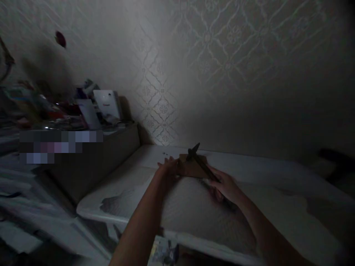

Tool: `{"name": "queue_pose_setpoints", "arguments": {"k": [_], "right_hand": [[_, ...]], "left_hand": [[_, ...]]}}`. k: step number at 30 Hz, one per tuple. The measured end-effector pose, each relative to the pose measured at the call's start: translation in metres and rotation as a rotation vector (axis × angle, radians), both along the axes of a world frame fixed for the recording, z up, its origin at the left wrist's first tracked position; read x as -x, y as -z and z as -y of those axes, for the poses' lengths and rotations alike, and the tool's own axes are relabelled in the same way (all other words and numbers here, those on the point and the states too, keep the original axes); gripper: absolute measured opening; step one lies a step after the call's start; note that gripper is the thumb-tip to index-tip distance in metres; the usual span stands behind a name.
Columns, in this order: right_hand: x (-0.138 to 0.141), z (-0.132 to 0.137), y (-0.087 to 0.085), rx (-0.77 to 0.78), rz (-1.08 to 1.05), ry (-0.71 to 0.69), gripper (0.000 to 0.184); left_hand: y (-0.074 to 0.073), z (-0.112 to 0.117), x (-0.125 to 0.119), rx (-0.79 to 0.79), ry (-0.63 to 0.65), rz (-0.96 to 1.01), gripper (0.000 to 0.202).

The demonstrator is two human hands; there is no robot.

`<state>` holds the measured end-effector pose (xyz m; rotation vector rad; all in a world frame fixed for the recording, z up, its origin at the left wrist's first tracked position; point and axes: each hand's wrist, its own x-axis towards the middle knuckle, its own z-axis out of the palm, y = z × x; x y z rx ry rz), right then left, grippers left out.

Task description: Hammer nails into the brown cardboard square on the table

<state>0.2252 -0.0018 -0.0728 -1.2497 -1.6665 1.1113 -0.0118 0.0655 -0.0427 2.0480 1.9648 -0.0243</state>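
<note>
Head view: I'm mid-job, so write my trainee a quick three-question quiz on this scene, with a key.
1. Fill in: the left hand is at the ____ end of the brown board.

2. What does the right hand hold? A) a cup; B) a hammer; C) a cloth.

3. True or false: in the picture, the white box is to the left of the hammer.

Key: 1. left; 2. B; 3. true.

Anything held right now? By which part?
The right hand holds the hammer by its handle. The left hand is at the brown board's left edge; whether it grips the board can't be told.
</note>
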Motion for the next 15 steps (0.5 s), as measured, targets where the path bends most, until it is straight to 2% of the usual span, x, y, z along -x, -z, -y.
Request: {"name": "queue_pose_setpoints", "arguments": {"k": [15], "right_hand": [[0.0003,-0.0009,0.0006,0.031,0.020,-0.026,0.082]], "left_hand": [[-0.0033,0.0008,-0.0010,0.029,0.007,0.023,0.093]]}}
